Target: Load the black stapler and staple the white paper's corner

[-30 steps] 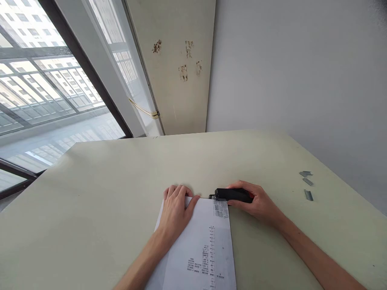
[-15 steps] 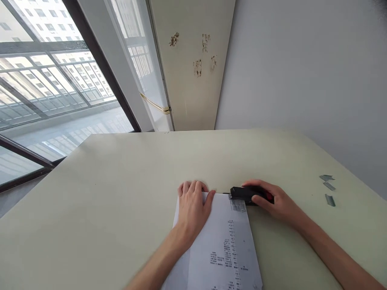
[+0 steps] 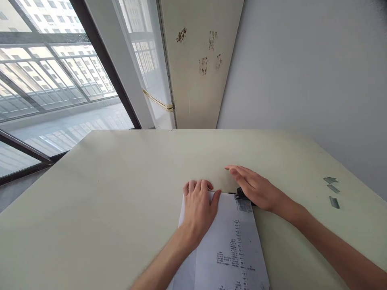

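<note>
My left hand (image 3: 198, 213) rests on a stack of printed paper (image 3: 225, 233), its fingers bent over the far edge and its thumb lying on top. At the stack's far right corner, a black stapler (image 3: 241, 194) has its front end over the edge, on a grey taped patch (image 3: 243, 205). Most of the stapler is hidden under my right hand (image 3: 255, 186). That hand lies palm down on top of it, with fingers stretched out to the left and not wrapped round it.
The pale table (image 3: 105, 201) carries the paper. Several grey tape scraps (image 3: 334, 202) lie on its right side. Behind stand a grey wall (image 3: 302, 72), a cream panel (image 3: 196, 96) with brown marks and, at left, a dark-framed window (image 3: 105, 64).
My right hand has let go of its grip round the stapler and moved over its top with straightened fingers. My left hand stays on the paper. The view has shifted slightly.
</note>
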The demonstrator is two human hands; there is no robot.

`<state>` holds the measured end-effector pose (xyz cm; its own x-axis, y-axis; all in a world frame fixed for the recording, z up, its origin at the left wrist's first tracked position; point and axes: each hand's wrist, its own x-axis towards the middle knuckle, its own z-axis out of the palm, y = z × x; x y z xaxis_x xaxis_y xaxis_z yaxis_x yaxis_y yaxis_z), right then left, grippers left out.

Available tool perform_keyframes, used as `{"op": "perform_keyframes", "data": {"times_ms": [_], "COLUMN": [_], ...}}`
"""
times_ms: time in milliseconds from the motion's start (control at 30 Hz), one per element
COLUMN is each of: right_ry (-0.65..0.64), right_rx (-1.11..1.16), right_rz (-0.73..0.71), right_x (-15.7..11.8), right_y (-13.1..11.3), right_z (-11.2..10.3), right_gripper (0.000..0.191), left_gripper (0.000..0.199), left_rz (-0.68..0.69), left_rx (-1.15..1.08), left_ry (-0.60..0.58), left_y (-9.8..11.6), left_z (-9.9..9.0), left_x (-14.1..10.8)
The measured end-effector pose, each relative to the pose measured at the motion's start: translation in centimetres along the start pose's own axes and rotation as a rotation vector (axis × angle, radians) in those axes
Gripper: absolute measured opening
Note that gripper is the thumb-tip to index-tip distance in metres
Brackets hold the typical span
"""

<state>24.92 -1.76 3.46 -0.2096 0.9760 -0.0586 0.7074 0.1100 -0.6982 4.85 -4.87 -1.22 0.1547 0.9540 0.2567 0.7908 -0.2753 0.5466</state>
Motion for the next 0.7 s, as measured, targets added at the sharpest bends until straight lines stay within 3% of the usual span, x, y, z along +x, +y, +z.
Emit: {"op": "perform_keyframes", "data": {"times_ms": [433,700], "right_ry": [-0.042,-0.003], "right_rx": [-0.177,-0.115], "right_rz": [0.039,0.028], "right_x": [1.1,0.8], "right_y": [-0.5,0.1], "right_z": [1.4,1.0], "right_gripper": [0.057,0.054], "left_gripper": [0.012,0.012], "left_rz": [0.001,-0.002], "left_rx": [0.005,0.011], "left_ry": [-0.005,-0.015], "left_y": [0.0,-0.1], "left_z": [0.0,-0.1], "left_x": [-0.1,-0.1]}}
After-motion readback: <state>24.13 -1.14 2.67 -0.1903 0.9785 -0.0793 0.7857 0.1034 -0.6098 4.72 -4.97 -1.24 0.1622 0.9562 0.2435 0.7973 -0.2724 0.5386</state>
